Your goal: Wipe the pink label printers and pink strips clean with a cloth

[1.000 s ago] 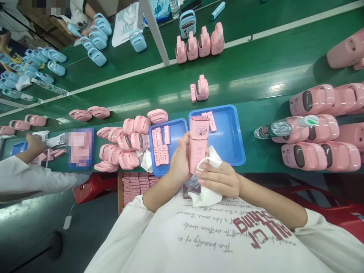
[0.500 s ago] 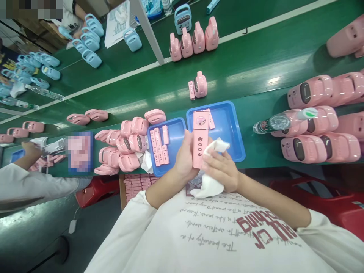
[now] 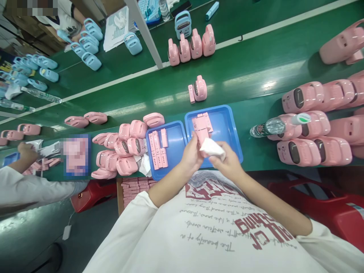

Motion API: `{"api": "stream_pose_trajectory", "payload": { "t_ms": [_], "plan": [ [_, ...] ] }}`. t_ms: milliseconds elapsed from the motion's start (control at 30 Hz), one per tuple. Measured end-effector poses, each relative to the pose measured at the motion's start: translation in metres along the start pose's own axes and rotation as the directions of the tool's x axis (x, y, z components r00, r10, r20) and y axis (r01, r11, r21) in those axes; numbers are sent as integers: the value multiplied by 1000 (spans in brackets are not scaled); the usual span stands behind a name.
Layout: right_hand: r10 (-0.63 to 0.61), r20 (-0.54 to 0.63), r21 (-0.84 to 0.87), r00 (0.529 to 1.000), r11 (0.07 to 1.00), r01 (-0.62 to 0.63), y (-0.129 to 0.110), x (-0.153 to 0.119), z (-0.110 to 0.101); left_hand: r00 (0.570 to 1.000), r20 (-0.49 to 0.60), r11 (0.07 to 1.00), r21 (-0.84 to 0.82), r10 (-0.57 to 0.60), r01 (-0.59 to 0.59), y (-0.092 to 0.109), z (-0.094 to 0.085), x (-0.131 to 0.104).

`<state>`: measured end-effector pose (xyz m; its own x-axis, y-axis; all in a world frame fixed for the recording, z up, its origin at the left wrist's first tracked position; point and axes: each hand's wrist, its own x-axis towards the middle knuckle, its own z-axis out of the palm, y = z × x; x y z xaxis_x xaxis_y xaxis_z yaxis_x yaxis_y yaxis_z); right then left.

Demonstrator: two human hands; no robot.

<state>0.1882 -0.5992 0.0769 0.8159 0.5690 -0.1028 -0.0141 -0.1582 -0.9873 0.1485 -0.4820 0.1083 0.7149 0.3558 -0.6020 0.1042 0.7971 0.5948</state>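
In my left hand point(image 3: 191, 156) is a long pink rectangular piece point(image 3: 202, 134), tilted away from me over the right blue tray point(image 3: 227, 132). My right hand point(image 3: 229, 162) pinches a folded white cloth point(image 3: 211, 147) against the near end of this piece, hiding that end. Behind the held piece, another small pink piece point(image 3: 209, 123) lies in the tray. In the left blue tray point(image 3: 176, 141), several small pink pieces point(image 3: 159, 158) with dark dots lie in rows.
Pink handled cases point(image 3: 122, 146) crowd the left, beside crumpled white tissue point(image 3: 144, 164). More pink cases point(image 3: 307, 151) stand at right with a plastic bottle point(image 3: 270, 127) lying across them. A co-worker's hand point(image 3: 27, 152) is far left. A metal post point(image 3: 145, 34) rises behind.
The pink piece has tipped, so its dotted face no longer shows plainly. My right hand has shifted, and the cloth is now bunched at the piece's near end instead of hanging below.
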Motion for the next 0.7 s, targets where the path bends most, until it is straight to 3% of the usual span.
{"api": "stream_pose_trajectory", "payload": {
  "t_ms": [100, 167, 200, 233, 267, 300, 333, 433, 500, 600, 700],
  "plan": [
    [27, 15, -205, 1000, 979, -24, 16, 0, 8, 998, 32, 995, 83, -62, 59, -17, -9, 15],
    [103, -5, -189, 995, 977, -102, 32, 6, 10, 998, 48, 942, 334, -36, 17, -23, -22, 30],
    [170, -14, -144, 985, 975, -170, 41, 11, 9, 999, 31, 852, 522, 5, -20, -22, -31, 39],
    [250, -30, -95, 968, 963, -252, 52, 18, 7, 997, -3, 698, 715, 76, -51, -18, -43, 48],
    [330, -53, -53, 943, 942, -332, 62, 27, 3, 987, -43, 462, 886, 155, -34, -12, -56, 57],
    [399, -86, -25, 913, 915, -402, 73, 36, -2, 970, -99, 368, 930, 223, 10, -4, -71, 65],
    [437, -125, -15, 891, 897, -442, 83, 47, -8, 948, -151, 332, 942, 281, 52, 5, -86, 72],
    [468, -228, -33, 854, 873, -487, 110, 80, -28, 858, -326, 289, 932, 397, 220, 26, -128, 90],
    [496, -262, -54, 828, 849, -526, 124, 98, -38, 817, -396, 297, 910, 419, 288, 33, -145, 98],
    [556, -215, -101, 803, 805, -584, 139, 118, -43, 789, -457, 349, 878, 410, 328, 35, -156, 110],
    [602, -119, -162, 789, 773, -614, 147, 128, -39, 805, -482, 433, 843, 346, 318, 39, -158, 116]
  ]
}}
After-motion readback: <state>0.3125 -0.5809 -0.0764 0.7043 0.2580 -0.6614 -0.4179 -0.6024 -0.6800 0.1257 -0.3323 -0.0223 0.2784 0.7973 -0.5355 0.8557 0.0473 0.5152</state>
